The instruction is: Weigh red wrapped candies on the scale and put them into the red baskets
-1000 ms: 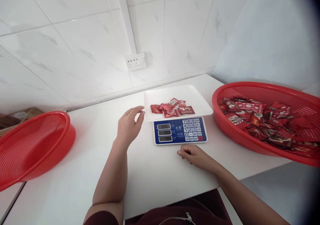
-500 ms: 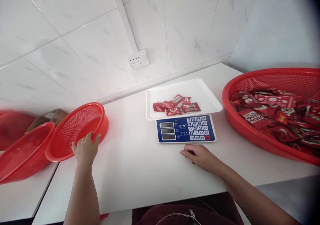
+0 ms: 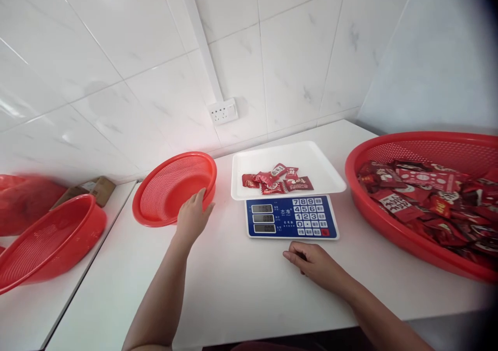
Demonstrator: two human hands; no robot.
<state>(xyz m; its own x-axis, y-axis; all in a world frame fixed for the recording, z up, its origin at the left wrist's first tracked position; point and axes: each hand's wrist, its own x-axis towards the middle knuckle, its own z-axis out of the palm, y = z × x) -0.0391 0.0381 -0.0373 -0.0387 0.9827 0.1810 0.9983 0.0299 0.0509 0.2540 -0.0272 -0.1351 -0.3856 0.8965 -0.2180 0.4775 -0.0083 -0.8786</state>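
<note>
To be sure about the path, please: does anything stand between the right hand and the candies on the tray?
Yes: the scale's key panel lies between the right hand and the candies, then the tray's near rim. Both look low; nothing visible stands above them.

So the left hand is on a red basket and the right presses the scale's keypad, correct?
No: the head view shows the right hand in front of the scale, off its keypad. The left hand is indeed on a red basket.
</note>
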